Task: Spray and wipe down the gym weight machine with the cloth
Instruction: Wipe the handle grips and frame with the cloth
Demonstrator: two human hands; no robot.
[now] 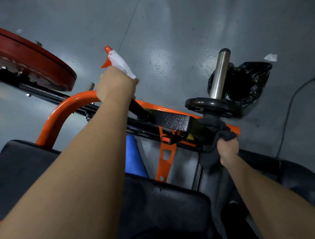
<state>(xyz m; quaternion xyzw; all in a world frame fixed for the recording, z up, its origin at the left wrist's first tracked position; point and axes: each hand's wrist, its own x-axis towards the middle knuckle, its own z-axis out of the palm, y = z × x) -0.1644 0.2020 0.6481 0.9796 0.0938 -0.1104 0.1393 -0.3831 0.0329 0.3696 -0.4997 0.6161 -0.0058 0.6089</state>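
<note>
Now: sprayer aimed away, cloth clenched on the machine arm

Faint lettering on the red weight plate (18, 56) is too blurred to read. The left hand (117, 83), arm stretched forward, grips a spray bottle (119, 64) by its neck. The bottle's white head and orange nozzle point up and to the left, away from the person, and its long axis runs along that diagonal. It is held above the curved orange bar of the weight machine (58, 118). The right hand (228, 148) clenches a dark grey cloth (222, 131) against the black arm just below the small black plate (214, 106) on its chrome sleeve (219, 75). Loose cloth hangs beneath the fist.
</note>
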